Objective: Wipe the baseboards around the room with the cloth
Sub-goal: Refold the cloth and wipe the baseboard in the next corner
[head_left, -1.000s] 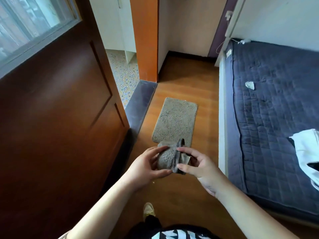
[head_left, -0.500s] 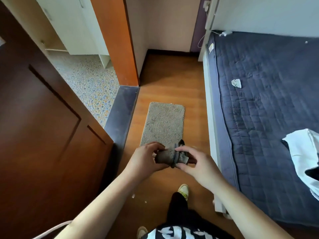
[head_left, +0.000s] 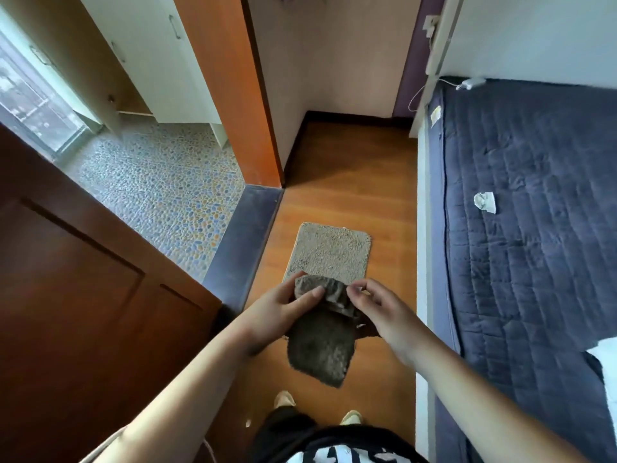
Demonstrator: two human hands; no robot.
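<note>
A grey-brown fuzzy cloth (head_left: 322, 349) hangs unfolded in front of me over the wooden floor. My left hand (head_left: 273, 312) grips its upper left part, thumb across the top fold. My right hand (head_left: 380, 312) pinches its upper right edge with the fingertips. A dark brown baseboard (head_left: 354, 117) runs along the far wall and turns down the left wall (head_left: 294, 148) beside the orange door frame.
A beige floor mat (head_left: 329, 252) lies just ahead. A bed with a dark blue quilt (head_left: 534, 228) fills the right side. A dark wooden door (head_left: 83, 312) stands open at left, beside a grey threshold (head_left: 240, 245) and a pebble-tiled floor (head_left: 160, 188).
The cloth was bunched small between both hands; now it hangs open and longer. My view has turned right and tilted up, showing more of the tiled room and the far baseboard.
</note>
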